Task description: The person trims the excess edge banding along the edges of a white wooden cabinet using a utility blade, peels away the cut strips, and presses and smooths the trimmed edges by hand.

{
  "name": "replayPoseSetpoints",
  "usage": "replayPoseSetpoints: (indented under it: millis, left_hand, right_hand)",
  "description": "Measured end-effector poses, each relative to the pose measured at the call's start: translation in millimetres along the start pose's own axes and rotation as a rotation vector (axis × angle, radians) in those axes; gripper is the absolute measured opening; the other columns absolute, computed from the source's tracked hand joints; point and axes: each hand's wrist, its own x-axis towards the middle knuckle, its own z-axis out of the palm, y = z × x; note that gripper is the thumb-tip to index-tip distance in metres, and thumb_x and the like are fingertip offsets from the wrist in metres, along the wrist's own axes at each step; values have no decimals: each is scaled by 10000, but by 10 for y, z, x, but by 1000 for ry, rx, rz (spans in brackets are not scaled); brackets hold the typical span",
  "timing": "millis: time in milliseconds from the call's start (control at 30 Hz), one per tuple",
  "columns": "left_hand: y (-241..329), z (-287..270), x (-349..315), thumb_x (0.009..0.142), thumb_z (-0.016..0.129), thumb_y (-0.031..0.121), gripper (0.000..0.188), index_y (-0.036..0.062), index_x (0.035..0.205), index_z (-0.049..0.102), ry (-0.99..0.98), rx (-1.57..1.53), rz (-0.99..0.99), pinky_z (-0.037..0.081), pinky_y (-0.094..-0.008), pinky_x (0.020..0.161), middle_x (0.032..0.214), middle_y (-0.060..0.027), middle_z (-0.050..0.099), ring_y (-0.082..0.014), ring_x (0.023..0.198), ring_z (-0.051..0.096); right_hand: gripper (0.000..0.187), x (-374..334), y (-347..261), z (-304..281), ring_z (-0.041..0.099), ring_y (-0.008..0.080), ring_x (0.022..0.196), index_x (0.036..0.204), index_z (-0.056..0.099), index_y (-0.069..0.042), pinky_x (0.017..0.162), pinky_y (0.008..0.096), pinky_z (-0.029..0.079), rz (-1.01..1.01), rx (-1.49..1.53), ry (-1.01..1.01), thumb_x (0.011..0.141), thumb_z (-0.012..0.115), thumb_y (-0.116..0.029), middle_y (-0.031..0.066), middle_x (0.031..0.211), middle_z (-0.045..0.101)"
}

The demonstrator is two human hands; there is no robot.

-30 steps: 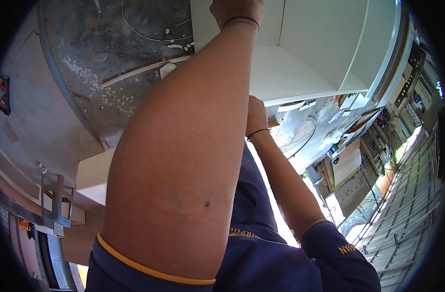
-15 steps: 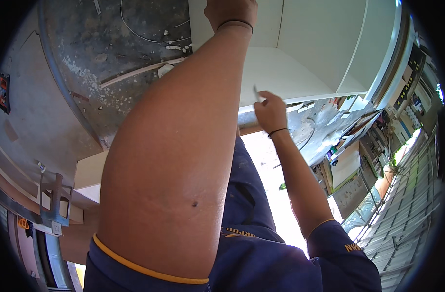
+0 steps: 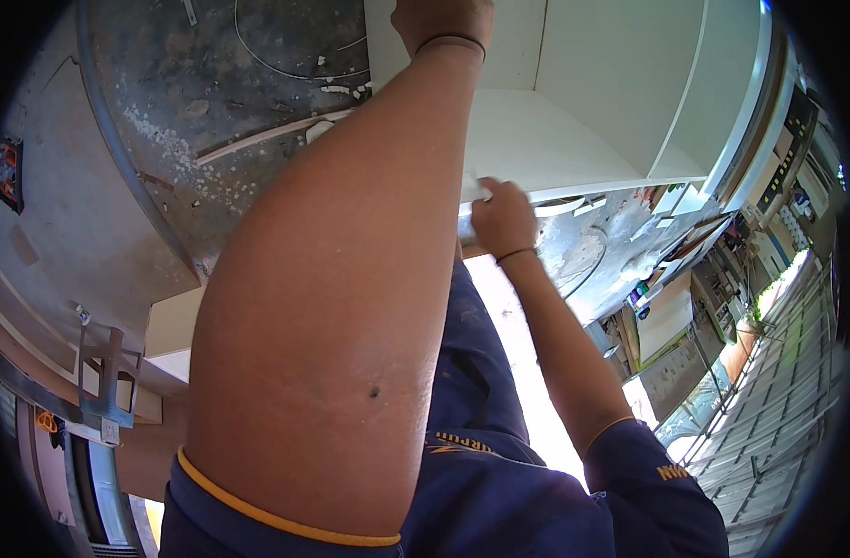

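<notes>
My left hand is at the top edge of the view, against the white cabinet. Its fingers are cut off or hidden, so whether it grips the panel cannot be told. Lower down, my right hand is closed in a pinch beside the cabinet's near edge. A thin, pale blade-like piece pokes out from its fingertips, blurred; it looks like a knife blade, and its handle is hidden in the hand. Just right of this hand, a white strip curls along the cabinet's edge.
Left of the cabinet, a stained floor bears a curved wooden strip, a thin white cord and white scraps. A grey clamp-like frame stands at lower left. Boards and offcuts lie on the right.
My right hand has shifted a little left and down along the cabinet edge, with the thin blade still in its fingers. My left hand has stayed almost in place.
</notes>
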Motion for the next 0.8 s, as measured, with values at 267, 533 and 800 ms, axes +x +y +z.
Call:
replayPoseSetpoints:
  millis: [267,533,800]
  left_hand:
    - [-25,28,23,876,518,178,359,-23,1149,398,46,-16,15,551,-399,743,1102,-203,515,-331,925,608]
    - [-37,51,36,879,515,178,365,-21,1158,389,12,-6,4,552,-397,752,1112,-204,514,-335,925,609]
    - [23,-26,4,873,526,189,374,-14,1160,397,-39,-56,-25,542,-402,776,1131,-196,505,-332,975,584]
  right_hand:
    - [307,-28,286,-17,619,344,703,996,650,-50,661,405,488,-34,339,173,720,521,-91,189,717,628]
    - [376,-207,-32,345,611,344,772,1104,609,-99,689,447,494,-107,54,173,737,530,-134,153,885,586]
    - [331,3,319,-65,619,304,715,1042,636,-56,662,410,492,41,275,247,729,551,-123,156,765,624]
